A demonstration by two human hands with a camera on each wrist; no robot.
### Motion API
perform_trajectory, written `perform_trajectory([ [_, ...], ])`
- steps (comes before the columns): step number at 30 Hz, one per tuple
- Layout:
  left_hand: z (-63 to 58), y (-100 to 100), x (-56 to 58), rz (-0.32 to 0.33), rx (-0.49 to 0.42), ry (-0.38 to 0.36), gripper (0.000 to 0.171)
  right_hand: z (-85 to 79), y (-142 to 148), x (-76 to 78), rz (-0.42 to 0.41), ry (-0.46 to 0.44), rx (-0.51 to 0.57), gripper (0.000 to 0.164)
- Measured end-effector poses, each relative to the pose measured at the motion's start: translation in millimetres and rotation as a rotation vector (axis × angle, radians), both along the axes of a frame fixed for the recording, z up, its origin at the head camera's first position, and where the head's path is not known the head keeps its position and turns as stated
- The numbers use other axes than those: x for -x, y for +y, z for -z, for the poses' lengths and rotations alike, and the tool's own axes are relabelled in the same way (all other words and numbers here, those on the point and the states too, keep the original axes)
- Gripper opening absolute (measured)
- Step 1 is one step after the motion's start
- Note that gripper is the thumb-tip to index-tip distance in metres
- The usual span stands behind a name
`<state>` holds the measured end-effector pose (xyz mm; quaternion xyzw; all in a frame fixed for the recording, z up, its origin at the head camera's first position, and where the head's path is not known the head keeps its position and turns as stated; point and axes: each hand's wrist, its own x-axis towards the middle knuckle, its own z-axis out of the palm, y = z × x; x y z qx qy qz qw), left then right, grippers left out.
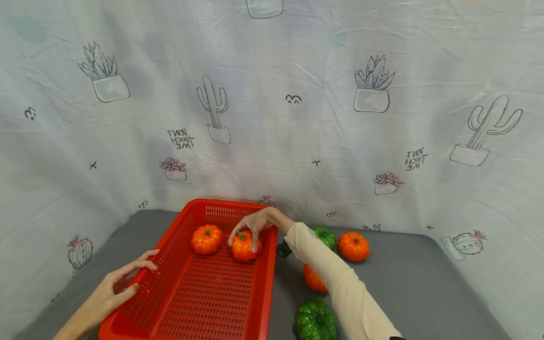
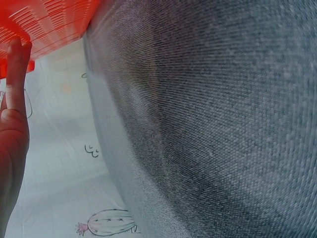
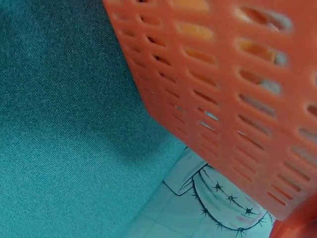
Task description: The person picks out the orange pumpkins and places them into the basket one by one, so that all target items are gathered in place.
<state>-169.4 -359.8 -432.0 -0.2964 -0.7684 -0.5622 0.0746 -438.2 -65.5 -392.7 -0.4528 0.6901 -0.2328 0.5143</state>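
Note:
Inside a red plastic basket (image 1: 268,288), my right hand (image 1: 257,223) grips a small orange pumpkin (image 1: 243,251) from above, its fingers and thumb around the sides near the green stem. A second orange pumpkin (image 1: 206,239) sits to its left in the basket. With fairly straight fingers, my left hand (image 1: 111,289) touches the basket's left side near the rim. In the left wrist view those fingers (image 2: 19,64) lie against the red slotted wall. The right wrist view shows the basket's outer wall (image 3: 223,106), with orange showing through its slots; the right hand is hidden there.
Right of the basket, on the grey table (image 1: 408,288), lie a green pumpkin (image 1: 315,321), another green one (image 1: 325,237), an orange one (image 1: 354,246) and one orange pumpkin (image 1: 313,279) partly behind the right sleeve (image 1: 340,278). A cactus-print curtain (image 1: 272,118) hangs behind.

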Motion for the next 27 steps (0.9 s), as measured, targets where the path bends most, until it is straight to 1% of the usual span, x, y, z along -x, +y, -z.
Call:
perform_trajectory([
  [2, 1.6, 0.1, 0.3, 0.013, -0.006, 0.013, 0.036, 1.6, 0.4, -0.1, 0.006, -0.001, -0.002, 0.061],
  [5, 3.7, -0.5, 1.2, 0.008, 0.006, 0.036, 0.036, 3.0, 0.7, 0.8, 0.004, -0.008, -0.004, 0.061],
  [9, 5.7, -1.9, 1.4, -0.006, 0.0, 0.014, 0.037, 2.3, -0.6, 2.0, -0.011, -0.017, -0.003, 0.062],
  [11, 6.5, -2.3, 1.0, -0.002, -0.014, -0.004, 0.038, 1.5, -1.2, 2.2, -0.019, -0.017, 0.0, 0.063],
  [14, 6.6, -2.7, 0.9, -0.008, -0.007, -0.001, 0.038, 0.6, -1.8, 2.6, -0.033, -0.019, -0.002, 0.064],
  [16, 5.9, -2.6, 0.7, -0.024, 0.004, -0.002, 0.038, -0.2, -1.9, 2.8, -0.043, -0.017, -0.01, 0.064],
  [18, 5.1, -2.4, 0.4, -0.038, 0.015, -0.005, 0.037, -0.4, -1.8, 3.0, -0.043, -0.02, -0.02, 0.063],
  [21, 4.6, -1.9, -0.2, -0.027, -0.001, -0.029, 0.037, -0.3, -1.8, 2.9, -0.03, -0.046, -0.033, 0.061],
  [24, 4.7, -1.4, -0.4, -0.028, 0.006, -0.017, 0.037, 0.7, -2.2, 2.5, -0.016, -0.083, -0.039, 0.059],
  [27, 4.5, -1.3, 0.0, -0.035, 0.013, -0.005, 0.037, 1.8, -2.5, 2.6, -0.023, -0.097, -0.04, 0.059],
])
